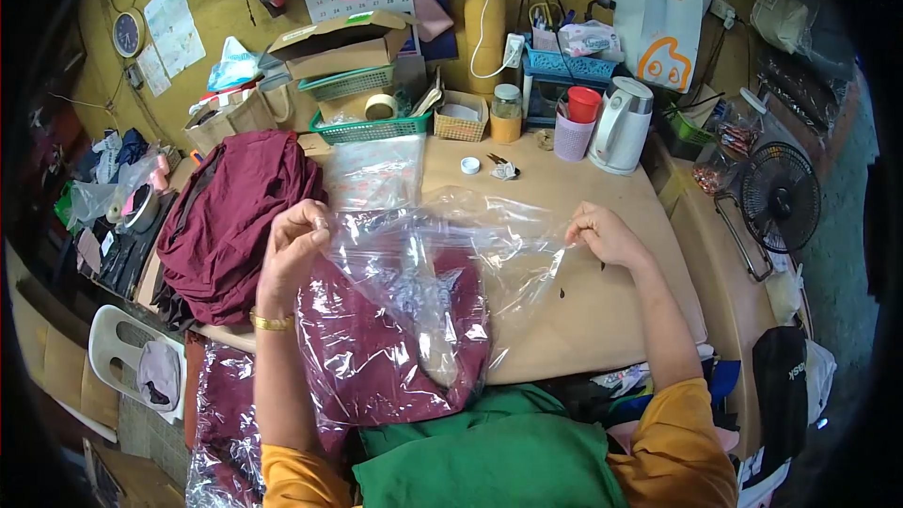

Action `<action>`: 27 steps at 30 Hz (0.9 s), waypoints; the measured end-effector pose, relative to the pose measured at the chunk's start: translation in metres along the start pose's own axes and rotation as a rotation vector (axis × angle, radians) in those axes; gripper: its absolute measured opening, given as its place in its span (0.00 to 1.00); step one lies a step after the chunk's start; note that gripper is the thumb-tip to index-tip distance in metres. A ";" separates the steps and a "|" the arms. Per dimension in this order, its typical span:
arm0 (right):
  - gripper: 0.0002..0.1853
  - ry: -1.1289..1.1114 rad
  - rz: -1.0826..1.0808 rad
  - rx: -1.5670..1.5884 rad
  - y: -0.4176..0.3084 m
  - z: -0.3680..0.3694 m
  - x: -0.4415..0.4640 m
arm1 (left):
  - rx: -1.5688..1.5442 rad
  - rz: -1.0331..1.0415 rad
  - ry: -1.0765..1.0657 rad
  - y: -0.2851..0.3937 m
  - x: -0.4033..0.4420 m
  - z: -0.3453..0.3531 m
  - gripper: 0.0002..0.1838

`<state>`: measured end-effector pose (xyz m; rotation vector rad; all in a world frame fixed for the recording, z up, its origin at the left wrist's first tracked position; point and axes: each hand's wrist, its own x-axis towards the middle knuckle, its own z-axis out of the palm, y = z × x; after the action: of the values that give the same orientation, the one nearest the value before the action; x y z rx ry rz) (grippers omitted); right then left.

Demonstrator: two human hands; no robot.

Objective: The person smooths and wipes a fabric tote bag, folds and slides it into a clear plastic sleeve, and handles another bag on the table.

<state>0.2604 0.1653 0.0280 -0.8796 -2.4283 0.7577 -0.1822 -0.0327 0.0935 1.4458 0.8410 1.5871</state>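
My left hand pinches the upper left edge of a clear plastic bag. The bag's right corner is pinched in my right hand. Between my hands the bag's upper part is stretched wide and lies loose over the tan tabletop. Folded maroon cloth shows through the plastic at the lower left, near the table's front edge. Left of my left hand rests a pile of maroon cloth. Flat clear plastic lies behind the bag.
Along the back stand a green basket, a jar, a purple cup and a white kettle. A white cap lies in front of them. A black fan stands at the right, a white chair at the left.
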 end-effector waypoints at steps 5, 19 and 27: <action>0.02 -0.136 0.020 0.079 -0.033 -0.029 -0.007 | 1.219 -0.006 -0.028 0.048 0.009 -0.021 0.11; 0.20 0.227 -0.204 0.704 -0.056 -0.035 0.016 | 0.289 0.041 -0.064 0.067 0.005 -0.061 0.14; 0.21 0.440 -0.347 0.729 -0.035 -0.020 0.019 | -0.098 0.331 -0.016 0.069 0.005 0.012 0.14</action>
<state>0.2429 0.1628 0.0691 -0.2801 -1.6551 1.0683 -0.1789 -0.0594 0.1581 1.5842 0.5241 1.8290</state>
